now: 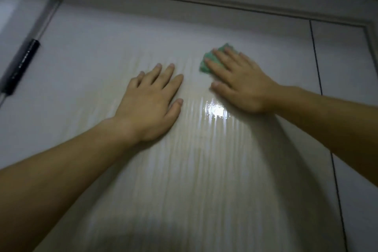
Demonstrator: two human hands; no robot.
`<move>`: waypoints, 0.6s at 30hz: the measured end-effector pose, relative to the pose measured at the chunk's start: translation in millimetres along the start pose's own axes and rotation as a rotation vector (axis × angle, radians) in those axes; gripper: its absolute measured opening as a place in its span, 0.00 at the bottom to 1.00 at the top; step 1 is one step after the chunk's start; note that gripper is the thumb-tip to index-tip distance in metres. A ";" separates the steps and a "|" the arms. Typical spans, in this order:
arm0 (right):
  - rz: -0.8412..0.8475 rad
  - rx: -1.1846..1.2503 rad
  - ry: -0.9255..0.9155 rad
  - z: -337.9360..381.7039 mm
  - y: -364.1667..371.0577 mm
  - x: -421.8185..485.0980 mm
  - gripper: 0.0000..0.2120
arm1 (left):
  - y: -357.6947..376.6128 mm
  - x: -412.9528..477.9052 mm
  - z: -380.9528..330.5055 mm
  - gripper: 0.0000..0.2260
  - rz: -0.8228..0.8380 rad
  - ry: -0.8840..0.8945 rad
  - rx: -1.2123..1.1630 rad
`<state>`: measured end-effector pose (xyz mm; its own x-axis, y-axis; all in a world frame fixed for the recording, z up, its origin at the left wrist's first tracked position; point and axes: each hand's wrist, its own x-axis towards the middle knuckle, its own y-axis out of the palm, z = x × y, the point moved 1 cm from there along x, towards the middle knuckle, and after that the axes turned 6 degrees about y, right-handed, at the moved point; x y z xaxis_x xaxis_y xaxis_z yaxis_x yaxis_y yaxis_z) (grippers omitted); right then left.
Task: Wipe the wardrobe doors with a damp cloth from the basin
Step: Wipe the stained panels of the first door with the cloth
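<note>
Fingers (223,57) of my right hand (243,82) are straight and spread, pressing the green cloth (207,63) flat on the wardrobe door (98,53), and they cover most of it. My left hand (151,98) lies flat just beside it, fingers a bit apart, holding nothing. There's a glare spot (216,109) between the hands. The black hinge piece (22,65) far left is too blurry to read, and the second door (343,57) is cut off at the right.

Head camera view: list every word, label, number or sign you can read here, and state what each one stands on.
On the black cylinder left of the wardrobe door: a faint row of pale marks, too blurred to read.
On the wardrobe door: no text.
On the green cloth under the right hand: no text.
Nothing in this view can be read.
</note>
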<state>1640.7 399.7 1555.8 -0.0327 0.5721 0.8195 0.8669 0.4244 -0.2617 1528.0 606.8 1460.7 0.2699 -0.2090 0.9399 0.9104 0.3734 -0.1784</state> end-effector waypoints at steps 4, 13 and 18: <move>-0.067 0.071 0.253 -6.8 -3.8 32.6 0.33 | -1.7 -4.1 9.6 0.31 -0.041 0.003 -0.109; 0.025 0.115 0.131 19.8 -4.2 30.5 0.32 | 0.4 -16.3 38.8 0.30 0.020 -0.130 -0.065; -0.016 0.060 -0.004 76.9 5.8 18.5 0.35 | -3.8 -14.6 39.4 0.31 0.034 -0.120 -0.093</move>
<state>1606.9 466.7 1530.2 -0.0489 0.5675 0.8219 0.8349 0.4749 -0.2782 1508.2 644.0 1459.1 0.2668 -0.0860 0.9599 0.9280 0.2915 -0.2318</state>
